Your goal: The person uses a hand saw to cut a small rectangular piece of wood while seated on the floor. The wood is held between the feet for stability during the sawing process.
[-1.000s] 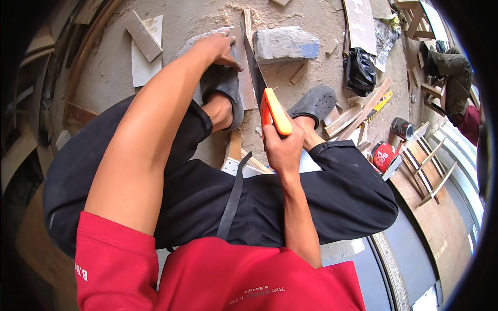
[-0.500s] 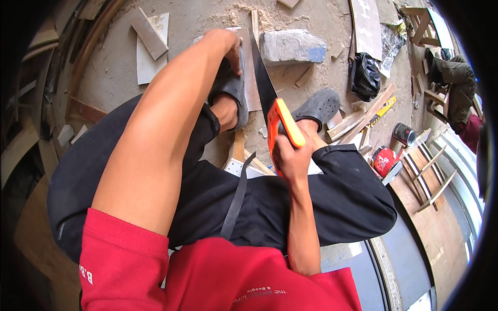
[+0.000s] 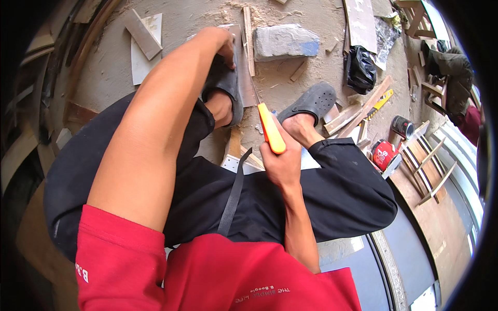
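Note:
My right hand (image 3: 282, 161) is closed around the orange handle of a handsaw (image 3: 271, 129). The saw's thin blade shows nearly edge-on, pointing away and meeting the right edge of a flat wooden board (image 3: 246, 96). My left hand (image 3: 227, 50) reaches to the board's far left side, fingers curled down at its edge; the fingertips are partly hidden. My left foot, in a dark clog (image 3: 224, 85), rests along the board's left side, on or against it. Just right of the board lies a narrow pale wood strip (image 3: 248, 39).
A rough grey block (image 3: 286, 42) lies beyond my right clog (image 3: 311, 101). Offcuts (image 3: 142, 35) lie at the far left. To the right are a black plastic bag (image 3: 361, 67), a yellow tool (image 3: 380, 103), two cans (image 3: 384, 154) and a slatted wooden frame (image 3: 428, 166). Another person (image 3: 456, 78) sits at far right.
The saw and my right hand have pulled back toward me; its blade was broadly visible and now shows almost edge-on. My left hand stays at the board. The view has shifted slightly.

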Tool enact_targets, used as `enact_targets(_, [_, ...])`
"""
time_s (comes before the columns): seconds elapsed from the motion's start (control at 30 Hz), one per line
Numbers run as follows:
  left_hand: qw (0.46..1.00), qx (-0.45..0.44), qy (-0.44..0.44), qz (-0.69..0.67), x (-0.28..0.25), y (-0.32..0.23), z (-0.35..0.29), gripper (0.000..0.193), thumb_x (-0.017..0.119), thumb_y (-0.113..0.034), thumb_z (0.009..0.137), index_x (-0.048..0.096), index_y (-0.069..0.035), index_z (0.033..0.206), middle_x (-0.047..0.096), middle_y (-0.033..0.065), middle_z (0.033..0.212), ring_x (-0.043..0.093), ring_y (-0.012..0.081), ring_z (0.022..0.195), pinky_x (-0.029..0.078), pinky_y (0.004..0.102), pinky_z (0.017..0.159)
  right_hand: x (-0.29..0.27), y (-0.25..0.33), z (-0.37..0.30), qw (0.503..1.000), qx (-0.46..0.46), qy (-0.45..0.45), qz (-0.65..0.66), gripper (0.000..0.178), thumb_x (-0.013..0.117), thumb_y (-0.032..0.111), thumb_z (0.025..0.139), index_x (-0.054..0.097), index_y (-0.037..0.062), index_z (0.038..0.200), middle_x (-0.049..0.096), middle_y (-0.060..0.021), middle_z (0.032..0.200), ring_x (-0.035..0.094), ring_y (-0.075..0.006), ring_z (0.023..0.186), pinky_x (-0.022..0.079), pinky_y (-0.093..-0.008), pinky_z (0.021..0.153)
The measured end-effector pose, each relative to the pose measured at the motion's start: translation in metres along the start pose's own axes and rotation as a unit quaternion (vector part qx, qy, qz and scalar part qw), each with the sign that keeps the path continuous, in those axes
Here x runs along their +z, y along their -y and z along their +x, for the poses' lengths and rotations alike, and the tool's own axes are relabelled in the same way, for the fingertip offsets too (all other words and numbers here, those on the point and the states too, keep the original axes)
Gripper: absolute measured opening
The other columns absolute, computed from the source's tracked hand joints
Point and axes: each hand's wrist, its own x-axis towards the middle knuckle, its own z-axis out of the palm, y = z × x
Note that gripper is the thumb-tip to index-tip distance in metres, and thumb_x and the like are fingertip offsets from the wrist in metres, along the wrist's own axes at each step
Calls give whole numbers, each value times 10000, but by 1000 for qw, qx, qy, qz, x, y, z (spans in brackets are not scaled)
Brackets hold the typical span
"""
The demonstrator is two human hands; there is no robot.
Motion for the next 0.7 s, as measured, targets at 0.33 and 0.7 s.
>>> enact_targets(0.33, [995,23,-96,-36,20,14,7,1251,837,-601,538,266,-108,1534,122,163,1617,340,369,1409,346,423,1138,-19,-9,19,999,-31,10,-9,511,597,59,802,571,-22,1306,695,-196,936,672,-209,844,511,-313,814])
enact_targets(0.7, [988,32,-141,-51,27,19,4,1295,865,-616,488,288,-100,1525,148,173,1609,363,369,1396,364,446,1123,-27,-7,5,994,-106,-7,-10,479,579,64,822,581,-26,1293,702,-119,913,635,-131,800,502,-273,759])
